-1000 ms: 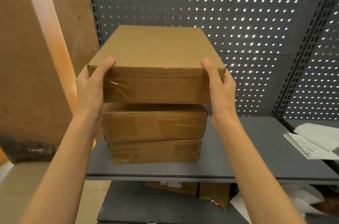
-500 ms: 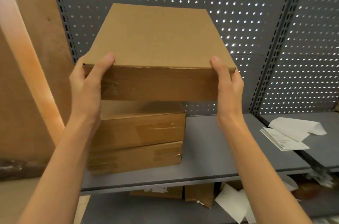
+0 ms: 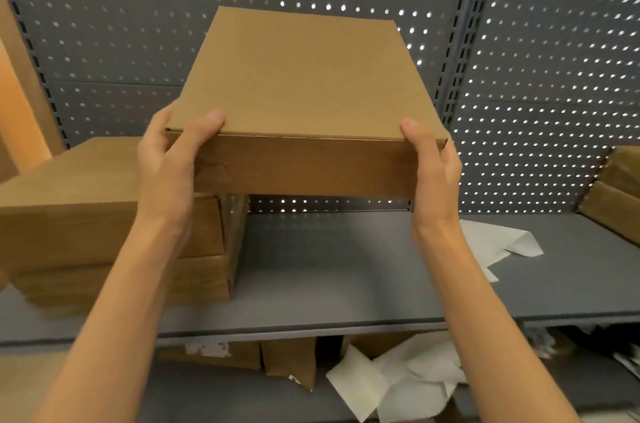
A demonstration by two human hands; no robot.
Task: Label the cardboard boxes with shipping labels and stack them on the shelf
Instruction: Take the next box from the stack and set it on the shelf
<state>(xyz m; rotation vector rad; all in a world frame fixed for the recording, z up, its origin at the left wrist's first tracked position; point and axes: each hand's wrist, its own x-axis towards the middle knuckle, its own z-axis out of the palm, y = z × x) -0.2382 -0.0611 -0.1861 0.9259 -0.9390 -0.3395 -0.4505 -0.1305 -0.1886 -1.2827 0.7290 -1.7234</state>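
I hold a flat brown cardboard box (image 3: 301, 86) in the air above the grey shelf (image 3: 332, 270). My left hand (image 3: 169, 162) grips its near left corner, thumb on the lid. Its near right corner is gripped by my right hand (image 3: 433, 166) in the same way. No label shows on the lid or front face. A stack of two cardboard boxes (image 3: 104, 221) stands on the shelf to the left, below and beside the held box.
A perforated grey back panel (image 3: 519, 76) closes the shelf behind. White paper sheets (image 3: 498, 242) lie on the shelf at the right, and more cardboard boxes (image 3: 616, 194) sit at the far right edge. Boxes and crumpled paper (image 3: 398, 377) fill the shelf below.
The held box has shifted right, away from above the two-box stack, and now hangs over bare shelf. My view has turned right as well.
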